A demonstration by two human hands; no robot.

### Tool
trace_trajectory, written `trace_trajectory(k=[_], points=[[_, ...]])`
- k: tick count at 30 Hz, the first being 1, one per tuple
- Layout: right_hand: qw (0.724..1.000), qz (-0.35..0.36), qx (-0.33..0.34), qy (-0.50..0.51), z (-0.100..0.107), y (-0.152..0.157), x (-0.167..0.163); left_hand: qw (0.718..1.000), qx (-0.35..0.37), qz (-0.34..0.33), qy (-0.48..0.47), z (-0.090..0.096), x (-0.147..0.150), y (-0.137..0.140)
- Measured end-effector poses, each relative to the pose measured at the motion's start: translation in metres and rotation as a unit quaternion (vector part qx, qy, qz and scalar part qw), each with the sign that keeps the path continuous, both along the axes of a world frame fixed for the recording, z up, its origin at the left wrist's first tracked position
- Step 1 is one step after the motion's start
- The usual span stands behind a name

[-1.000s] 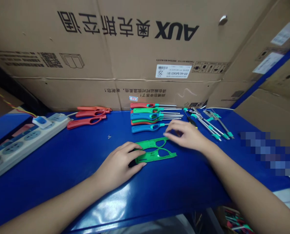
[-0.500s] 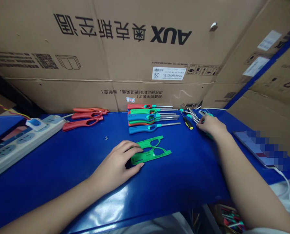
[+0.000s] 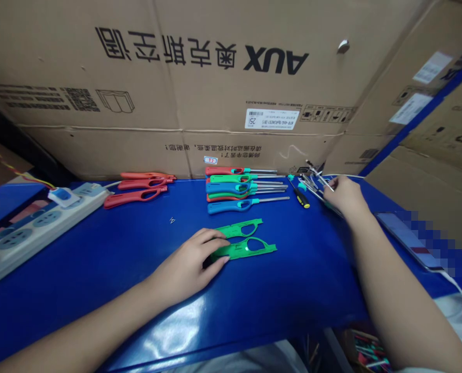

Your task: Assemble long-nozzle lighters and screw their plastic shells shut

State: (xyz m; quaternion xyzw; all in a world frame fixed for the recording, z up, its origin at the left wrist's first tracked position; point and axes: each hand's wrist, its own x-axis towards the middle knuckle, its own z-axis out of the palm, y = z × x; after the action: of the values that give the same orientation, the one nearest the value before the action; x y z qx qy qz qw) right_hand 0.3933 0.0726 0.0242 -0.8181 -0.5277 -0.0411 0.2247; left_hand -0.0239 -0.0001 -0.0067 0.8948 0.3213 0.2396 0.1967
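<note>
My left hand (image 3: 200, 259) is closed around the handle end of a green lighter casing half (image 3: 250, 248), thumb on its near edge. A second green casing half (image 3: 236, 228) lies just beyond it, partly under my fingers. At the back right, my right hand (image 3: 345, 194) pinches a thin metal lighter tube (image 3: 319, 175), tilted up above a heap of metal lighter parts (image 3: 308, 185). Part of that heap is hidden by the hand. Beside it lies a black and yellow screwdriver (image 3: 301, 199).
Several assembled lighters (image 3: 231, 206) lie stacked at the back middle. Red casings (image 3: 135, 197) lie left of them, near a white power strip (image 3: 44, 223). A tiny metal piece (image 3: 172, 220) rests on the blue table (image 3: 138, 248). A phone (image 3: 409, 241) sits right; cardboard (image 3: 200, 103) walls the back.
My right hand has lifted slightly from the heap, raising a metal tube. The left hand stays on the green casing halves. The view has shifted slightly.
</note>
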Motion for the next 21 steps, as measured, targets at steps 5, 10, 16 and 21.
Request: trace_trajectory(k=[5, 10, 16, 21], points=[[0.995, -0.033, 0.075, 0.055, 0.009, -0.006, -0.006, 1.000, -0.005, 0.009, 0.005, 0.001, -0.002, -0.001], [0.986, 0.012, 0.122, 0.112, 0.017, -0.010, -0.022, 1.000, -0.006, -0.003, 0.017, 0.007, -0.004, 0.004], [0.935, 0.204, 0.136, 0.257, 0.023, -0.015, -0.051, 0.998, -0.018, -0.025, 0.063, 0.014, -0.021, 0.019], [0.888, 0.361, 0.096, 0.269, 0.025, -0.029, -0.076, 0.995, -0.024, -0.011, 0.098, 0.028, -0.035, 0.027]])
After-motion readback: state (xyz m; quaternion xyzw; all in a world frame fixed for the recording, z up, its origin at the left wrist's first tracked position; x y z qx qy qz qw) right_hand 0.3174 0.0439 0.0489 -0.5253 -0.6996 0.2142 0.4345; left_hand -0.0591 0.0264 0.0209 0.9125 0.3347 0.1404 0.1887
